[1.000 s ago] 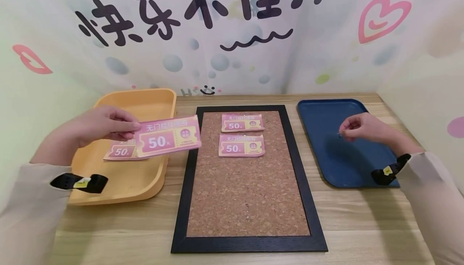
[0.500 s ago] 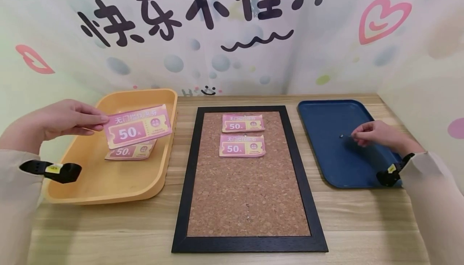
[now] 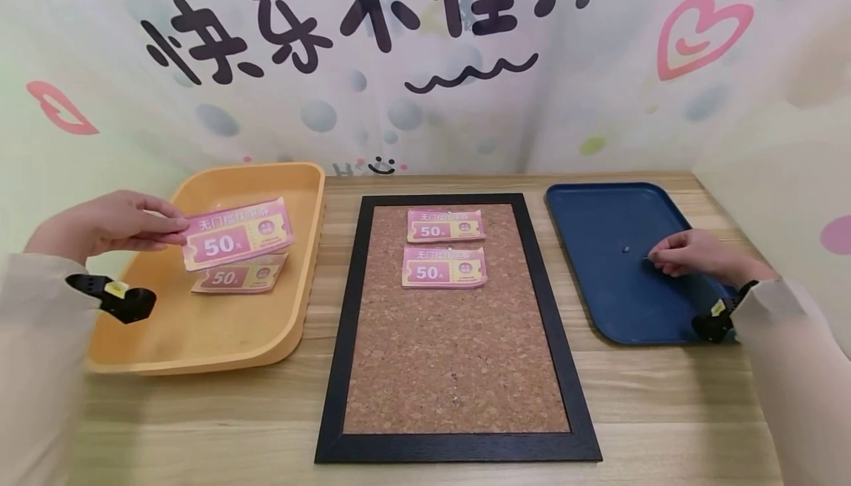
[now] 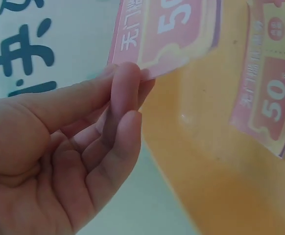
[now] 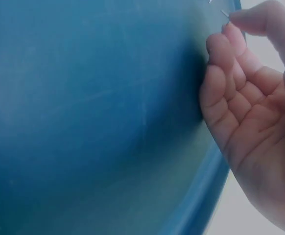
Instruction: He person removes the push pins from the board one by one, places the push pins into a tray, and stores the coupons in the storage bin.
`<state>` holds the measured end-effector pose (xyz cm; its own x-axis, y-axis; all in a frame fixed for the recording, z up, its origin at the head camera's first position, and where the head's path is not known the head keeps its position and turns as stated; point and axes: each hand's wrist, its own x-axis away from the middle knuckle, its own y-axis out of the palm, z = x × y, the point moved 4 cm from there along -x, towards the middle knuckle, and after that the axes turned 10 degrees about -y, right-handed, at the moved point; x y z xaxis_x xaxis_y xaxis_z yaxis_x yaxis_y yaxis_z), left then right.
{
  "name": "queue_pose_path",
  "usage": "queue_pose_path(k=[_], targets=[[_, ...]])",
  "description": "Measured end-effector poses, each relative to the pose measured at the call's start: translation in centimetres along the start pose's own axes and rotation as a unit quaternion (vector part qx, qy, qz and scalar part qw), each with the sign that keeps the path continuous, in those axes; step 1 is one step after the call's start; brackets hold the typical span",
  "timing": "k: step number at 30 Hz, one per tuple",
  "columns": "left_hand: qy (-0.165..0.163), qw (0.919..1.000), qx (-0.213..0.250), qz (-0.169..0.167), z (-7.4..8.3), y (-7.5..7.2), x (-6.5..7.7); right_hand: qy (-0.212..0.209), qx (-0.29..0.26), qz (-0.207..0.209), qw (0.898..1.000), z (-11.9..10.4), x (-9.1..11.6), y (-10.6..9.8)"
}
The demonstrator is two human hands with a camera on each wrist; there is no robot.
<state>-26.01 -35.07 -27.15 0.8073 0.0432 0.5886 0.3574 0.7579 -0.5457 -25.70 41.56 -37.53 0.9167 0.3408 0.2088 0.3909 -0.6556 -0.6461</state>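
My left hand pinches a pink-and-yellow coupon marked 50 by its left edge, thumb against fingertips in the left wrist view. The coupon is raised over the orange tray. Below it, more 50 coupons lie in that tray, partly covered. Low over the blue tray, my right hand pinches a small pushpin, whose thin metal point shows past the thumb; its head is hidden. A second pushpin lies on the blue tray just left of the fingertips.
Between the trays lies a black-framed corkboard. An upper coupon and a lower coupon sit near its top. Tiny marks or bits show low on the cork. A printed curtain stands behind the wooden table.
My left hand has carried the coupon leftward and back over the orange tray. My right hand has moved slightly right and lower; one pushpin now lies apart from its fingers on the blue tray.
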Motion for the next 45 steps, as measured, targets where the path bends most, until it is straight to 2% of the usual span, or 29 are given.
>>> queue_pose_path(k=[7,11,20,30,38,45], targets=[[0.017,0.9998,0.008,-0.011,-1.2,1.0,-2.2,-0.003,0.001,-0.004,1.000,0.3,0.0,0.0],[0.031,0.9995,-0.002,-0.001,-1.7,1.6,-3.1,-0.001,-0.003,-0.008,1.000,0.4,0.0,0.0],[0.029,0.9966,0.024,0.073,-3.3,2.2,-4.6,-0.005,0.006,0.001,1.000,0.1,0.0,0.0],[0.025,0.9892,0.002,0.145,-4.3,2.4,-5.2,0.003,0.004,0.003,1.000,-0.1,-0.1,0.0],[0.006,0.9892,-0.014,0.146,-4.6,3.0,-5.7,0.002,0.006,0.006,1.000,-0.2,-0.1,0.0],[-0.010,0.9912,-0.013,0.132,-4.7,3.3,-6.1,0.003,0.006,0.007,1.000,-0.4,0.0,0.2]])
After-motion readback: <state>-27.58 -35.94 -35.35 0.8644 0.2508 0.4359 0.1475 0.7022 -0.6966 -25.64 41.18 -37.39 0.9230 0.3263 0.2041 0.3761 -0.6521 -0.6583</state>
